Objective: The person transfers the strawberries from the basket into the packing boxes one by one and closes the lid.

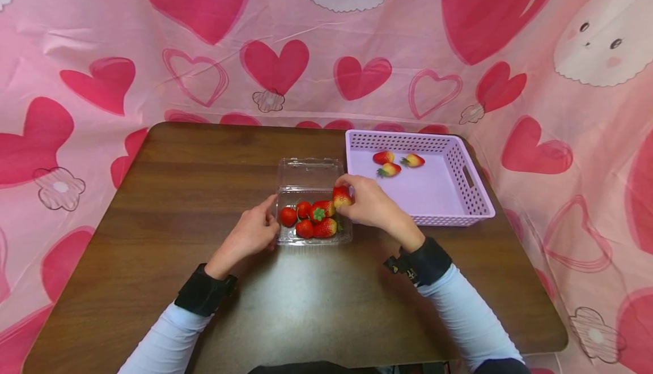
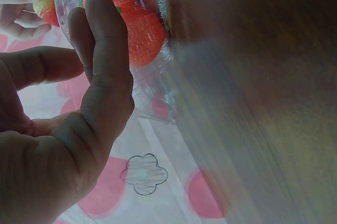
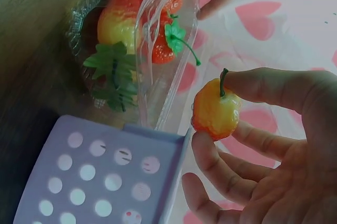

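My right hand (image 1: 372, 201) pinches a red-and-yellow strawberry (image 1: 341, 196) between thumb and fingers, over the right side of a clear plastic clamshell box (image 1: 312, 242). In the right wrist view, the held strawberry (image 3: 216, 112) shows a short green stem beside the thumb. Several strawberries lie inside the box, among them a yellow-tipped strawberry (image 1: 325, 228) and a small all-red one (image 1: 288, 216). At the box's left wall rests my left hand (image 1: 252, 229), its fingers extended along the plastic. The hinged lid (image 1: 310, 173) lies open toward the back.
A lilac perforated basket (image 1: 423, 198) stands right of the box, close beside it. Three strawberries, including one strawberry (image 1: 384, 157) at the back, lie in its left part. The brown wooden table (image 1: 204, 164) ends at a pink heart-print cloth (image 1: 219, 85) behind.
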The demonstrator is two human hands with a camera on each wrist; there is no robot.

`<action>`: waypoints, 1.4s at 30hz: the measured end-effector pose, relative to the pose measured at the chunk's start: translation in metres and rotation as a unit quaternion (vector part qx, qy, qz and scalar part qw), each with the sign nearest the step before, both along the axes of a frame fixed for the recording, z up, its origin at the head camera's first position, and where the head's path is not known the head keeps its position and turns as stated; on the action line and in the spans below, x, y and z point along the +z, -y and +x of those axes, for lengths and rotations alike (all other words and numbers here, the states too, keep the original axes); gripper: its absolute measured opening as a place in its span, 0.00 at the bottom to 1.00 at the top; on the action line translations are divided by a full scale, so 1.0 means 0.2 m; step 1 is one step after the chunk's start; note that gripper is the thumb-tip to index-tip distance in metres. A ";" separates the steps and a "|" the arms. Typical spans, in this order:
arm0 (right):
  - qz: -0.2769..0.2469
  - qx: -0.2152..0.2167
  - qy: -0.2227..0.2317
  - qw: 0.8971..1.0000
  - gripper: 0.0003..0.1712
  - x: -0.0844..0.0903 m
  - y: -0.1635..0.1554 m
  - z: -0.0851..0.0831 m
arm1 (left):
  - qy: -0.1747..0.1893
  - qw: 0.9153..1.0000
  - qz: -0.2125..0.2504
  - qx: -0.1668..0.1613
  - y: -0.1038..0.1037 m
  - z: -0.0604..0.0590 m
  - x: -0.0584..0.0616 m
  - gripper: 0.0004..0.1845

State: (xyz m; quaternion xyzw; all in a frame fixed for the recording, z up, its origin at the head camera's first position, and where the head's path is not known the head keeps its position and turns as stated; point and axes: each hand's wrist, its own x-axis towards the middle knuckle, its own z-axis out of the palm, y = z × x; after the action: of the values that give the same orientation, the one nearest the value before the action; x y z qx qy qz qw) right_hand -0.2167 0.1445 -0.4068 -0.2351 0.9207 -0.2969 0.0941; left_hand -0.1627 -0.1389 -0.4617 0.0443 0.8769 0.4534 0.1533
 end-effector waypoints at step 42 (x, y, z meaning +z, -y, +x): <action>0.065 0.183 -0.012 0.981 0.28 -0.08 0.12 0.07 | -0.003 1.000 0.006 0.007 0.00 0.00 0.00 0.40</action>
State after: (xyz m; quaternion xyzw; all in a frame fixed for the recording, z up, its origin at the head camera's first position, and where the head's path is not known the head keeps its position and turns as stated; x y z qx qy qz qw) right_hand -0.2027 0.1195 -0.4227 -0.3967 0.8805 -0.2111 0.1508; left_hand -0.1627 -0.1382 -0.4611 0.0407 0.8750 0.4594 0.1475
